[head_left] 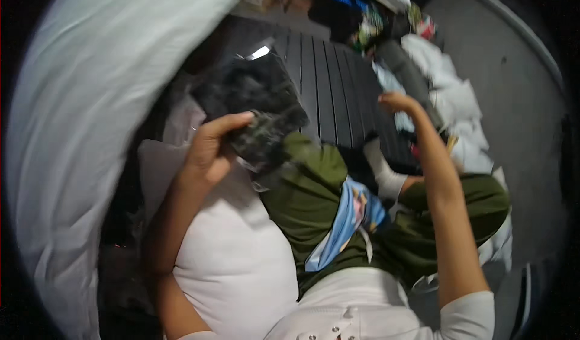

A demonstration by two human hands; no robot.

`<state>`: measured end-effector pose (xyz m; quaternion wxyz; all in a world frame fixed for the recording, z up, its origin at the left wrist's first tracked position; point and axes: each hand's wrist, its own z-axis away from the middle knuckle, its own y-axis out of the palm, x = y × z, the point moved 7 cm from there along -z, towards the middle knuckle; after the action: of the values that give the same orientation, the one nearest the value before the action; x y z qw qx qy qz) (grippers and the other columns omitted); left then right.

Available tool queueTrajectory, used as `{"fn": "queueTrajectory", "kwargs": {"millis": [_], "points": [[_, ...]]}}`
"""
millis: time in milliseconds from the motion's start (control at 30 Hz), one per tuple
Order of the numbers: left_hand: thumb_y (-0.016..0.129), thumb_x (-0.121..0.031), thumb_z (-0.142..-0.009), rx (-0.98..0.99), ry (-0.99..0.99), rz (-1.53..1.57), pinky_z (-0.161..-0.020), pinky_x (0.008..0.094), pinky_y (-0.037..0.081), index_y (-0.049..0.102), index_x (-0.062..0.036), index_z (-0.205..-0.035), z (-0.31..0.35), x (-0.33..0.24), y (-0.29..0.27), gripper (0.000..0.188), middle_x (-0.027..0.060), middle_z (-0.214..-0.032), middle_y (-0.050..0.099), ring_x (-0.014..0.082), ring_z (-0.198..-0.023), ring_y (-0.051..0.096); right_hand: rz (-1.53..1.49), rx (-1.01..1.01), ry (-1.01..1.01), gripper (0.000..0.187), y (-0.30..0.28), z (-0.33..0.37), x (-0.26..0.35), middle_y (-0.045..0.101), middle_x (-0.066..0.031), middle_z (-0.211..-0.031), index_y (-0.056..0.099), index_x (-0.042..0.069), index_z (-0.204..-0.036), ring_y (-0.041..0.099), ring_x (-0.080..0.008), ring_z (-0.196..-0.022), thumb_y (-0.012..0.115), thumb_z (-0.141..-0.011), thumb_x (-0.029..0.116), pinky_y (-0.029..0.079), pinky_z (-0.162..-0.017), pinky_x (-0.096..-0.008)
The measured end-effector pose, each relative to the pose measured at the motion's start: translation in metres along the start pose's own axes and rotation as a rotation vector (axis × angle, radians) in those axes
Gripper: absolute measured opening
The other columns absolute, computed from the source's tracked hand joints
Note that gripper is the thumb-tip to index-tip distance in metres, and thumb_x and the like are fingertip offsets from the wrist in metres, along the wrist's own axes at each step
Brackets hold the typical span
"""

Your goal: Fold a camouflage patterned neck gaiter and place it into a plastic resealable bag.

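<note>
My left hand (212, 150) is closed on a clear plastic bag (251, 92) with something dark and folded inside, its thumb lying across the front. The bag is tilted above my left knee, and its upper edge catches the light. My right hand (399, 102) is raised over the dark slatted surface (338, 86), apart from the bag. Blur and the angle hide whether its fingers are curled or stretched. A light blue printed cloth (338, 225) lies across my lap on the green trousers.
A white pillow (235, 261) rests against my left side. White fabric (121, 68) hangs at the far left. To the right lie a grey rolled thing (402, 68) and crumpled white bundles (462, 104). Colourful packages (368, 29) stand at the back.
</note>
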<state>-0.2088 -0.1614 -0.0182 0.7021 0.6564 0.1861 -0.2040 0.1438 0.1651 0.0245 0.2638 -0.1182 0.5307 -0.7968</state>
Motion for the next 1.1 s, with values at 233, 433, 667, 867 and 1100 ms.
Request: {"fn": "queueTrajectory", "kwargs": {"millis": [233, 433, 667, 867, 1100], "points": [[0.061, -0.004, -0.076, -0.202, 0.067, -0.018, -0.085, 0.0334, 0.047, 0.056, 0.005, -0.101, -0.007, -0.006, -0.063, 0.027, 0.0138, -0.098, 0.061, 0.0226, -0.09, 0.059, -0.252, 0.415, 0.169, 0.045, 0.02, -0.009, -0.002, 0.056, -0.0035, -0.112, 0.048, 0.016, -0.122, 0.053, -0.0155, -0.099, 0.055, -0.082, 0.036, 0.044, -0.077, -0.036], [0.059, -0.003, -0.077, -0.328, 0.032, 0.009, -0.086, 0.0345, 0.046, 0.055, 0.0079, -0.1, 0.003, -0.019, -0.094, 0.026, 0.0157, -0.098, 0.061, 0.0245, -0.092, 0.059, -0.389, -0.015, 0.21, 0.034, -0.083, -0.04, -0.013, 0.059, -0.0026, -0.086, 0.055, 0.009, -0.11, 0.055, -0.015, -0.072, 0.052, -0.084, 0.031, 0.046, -0.06, -0.0312], [0.059, -0.002, -0.074, -0.346, -0.023, 0.074, -0.085, 0.0374, 0.047, 0.052, 0.0117, -0.104, -0.004, 0.0, -0.126, 0.033, 0.0195, -0.101, 0.059, 0.0294, -0.094, 0.058, 0.136, -0.196, -0.255, 0.029, -0.09, -0.058, 0.029, 0.061, -0.0115, -0.09, 0.054, 0.002, -0.108, 0.06, -0.0235, -0.079, 0.053, -0.084, 0.017, 0.047, -0.07, -0.037], [0.062, 0.001, -0.068, -0.094, 0.069, 0.127, -0.086, 0.0399, 0.047, 0.044, 0.004, -0.12, -0.001, 0.01, -0.142, 0.055, 0.0176, -0.118, 0.051, 0.0306, -0.103, 0.054, -0.185, 0.751, -0.693, 0.04, 0.003, 0.07, 0.119, 0.054, -0.0189, -0.112, 0.05, 0.003, -0.116, 0.053, -0.0333, -0.101, 0.054, -0.084, 0.027, 0.042, -0.087, -0.039], [0.064, -0.008, -0.069, -0.19, -0.088, -0.043, -0.091, 0.0445, 0.043, 0.04, 0.0036, -0.121, -0.043, 0.008, -0.058, 0.058, 0.0194, -0.116, 0.052, 0.0327, -0.103, 0.054, -0.674, 0.83, -0.428, 0.055, 0.034, 0.045, 0.047, 0.048, -0.0158, -0.123, 0.038, 0.001, -0.127, 0.045, -0.0216, -0.115, 0.054, -0.087, 0.035, 0.035, -0.098, -0.0328]]}}
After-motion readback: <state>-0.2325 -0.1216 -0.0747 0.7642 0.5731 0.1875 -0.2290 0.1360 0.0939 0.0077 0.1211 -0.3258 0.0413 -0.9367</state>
